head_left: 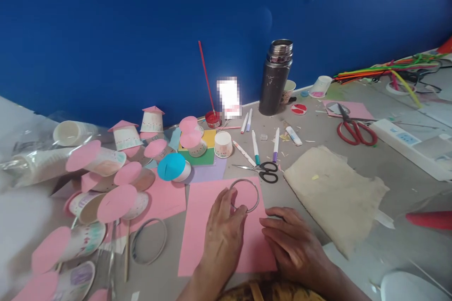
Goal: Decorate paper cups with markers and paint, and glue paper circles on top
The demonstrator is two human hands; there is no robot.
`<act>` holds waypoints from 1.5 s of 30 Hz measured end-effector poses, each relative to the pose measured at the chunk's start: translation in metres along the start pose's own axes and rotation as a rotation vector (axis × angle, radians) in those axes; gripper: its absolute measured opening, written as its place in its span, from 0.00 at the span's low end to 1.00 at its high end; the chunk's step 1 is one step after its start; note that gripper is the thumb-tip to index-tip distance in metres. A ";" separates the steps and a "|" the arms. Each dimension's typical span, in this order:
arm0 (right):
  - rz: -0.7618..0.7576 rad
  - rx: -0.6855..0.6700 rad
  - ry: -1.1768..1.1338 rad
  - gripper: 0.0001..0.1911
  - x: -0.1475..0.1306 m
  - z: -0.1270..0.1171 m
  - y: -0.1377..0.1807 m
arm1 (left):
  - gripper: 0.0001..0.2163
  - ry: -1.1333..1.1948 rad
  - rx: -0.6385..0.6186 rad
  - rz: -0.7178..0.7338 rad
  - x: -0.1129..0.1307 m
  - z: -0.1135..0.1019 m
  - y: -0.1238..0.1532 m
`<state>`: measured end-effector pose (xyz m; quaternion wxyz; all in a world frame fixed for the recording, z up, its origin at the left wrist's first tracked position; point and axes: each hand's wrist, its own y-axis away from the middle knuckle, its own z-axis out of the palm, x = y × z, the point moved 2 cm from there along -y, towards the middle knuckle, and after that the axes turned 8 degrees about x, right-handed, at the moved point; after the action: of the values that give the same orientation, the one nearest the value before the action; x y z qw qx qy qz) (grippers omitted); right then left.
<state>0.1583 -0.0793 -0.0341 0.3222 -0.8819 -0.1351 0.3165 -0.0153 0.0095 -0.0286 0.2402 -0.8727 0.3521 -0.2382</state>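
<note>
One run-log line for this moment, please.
left hand: touching grey ring on pink sheet | right hand: at sheet's right edge | nearby: black-handled scissors

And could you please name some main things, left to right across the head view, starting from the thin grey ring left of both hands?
Thin grey ring → bare left hand → bare right hand → red-handled metal scissors → white plastic power strip.

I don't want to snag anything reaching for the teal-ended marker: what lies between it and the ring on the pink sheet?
In the head view, the black-handled scissors lie between the ring and the marker.
</note>
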 end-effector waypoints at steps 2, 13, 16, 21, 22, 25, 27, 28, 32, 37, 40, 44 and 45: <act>-0.005 0.015 -0.004 0.10 0.000 -0.001 -0.003 | 0.09 -0.010 -0.002 0.014 -0.002 0.000 -0.001; 0.016 -0.066 -0.028 0.13 0.004 -0.005 -0.008 | 0.13 0.089 0.012 0.063 -0.010 -0.002 -0.001; 0.032 -0.074 -0.029 0.13 0.004 -0.005 -0.007 | 0.13 0.080 -0.007 0.072 -0.009 -0.002 -0.004; 0.060 -0.065 -0.016 0.16 0.003 -0.005 -0.008 | 0.12 0.075 -0.026 0.059 -0.010 -0.001 -0.006; 0.060 -0.064 -0.018 0.16 0.003 -0.005 -0.009 | 0.12 0.076 -0.030 0.052 -0.010 -0.001 -0.005; 0.054 -0.058 -0.019 0.14 0.003 -0.005 -0.008 | 0.12 0.083 -0.028 0.029 -0.011 -0.001 -0.004; 0.054 -0.069 -0.004 0.12 0.004 -0.005 -0.006 | 0.12 0.093 -0.029 0.012 -0.011 -0.001 -0.003; 0.054 -0.086 0.005 0.12 0.005 -0.005 -0.005 | 0.12 0.098 -0.031 0.007 -0.012 -0.001 -0.002; 0.058 -0.116 0.015 0.11 0.006 -0.002 -0.001 | 0.11 0.104 -0.036 0.006 -0.012 -0.001 -0.001; 0.049 -0.105 0.001 0.10 0.007 -0.005 -0.004 | 0.11 0.112 -0.040 0.007 -0.013 -0.002 -0.002; 0.056 -0.122 -0.013 0.12 0.007 -0.008 -0.007 | 0.11 0.111 -0.044 0.003 -0.013 -0.002 -0.002; 0.097 -0.118 -0.036 0.14 0.007 -0.009 -0.007 | 0.11 0.107 -0.044 -0.009 -0.013 -0.001 -0.002; 0.105 -0.121 -0.043 0.15 0.006 -0.008 -0.006 | 0.11 0.106 -0.048 -0.008 -0.012 -0.001 -0.003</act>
<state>0.1682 -0.0760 -0.0280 0.2484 -0.8986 -0.1145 0.3431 -0.0226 0.0200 -0.0290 0.1994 -0.8656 0.3667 -0.2765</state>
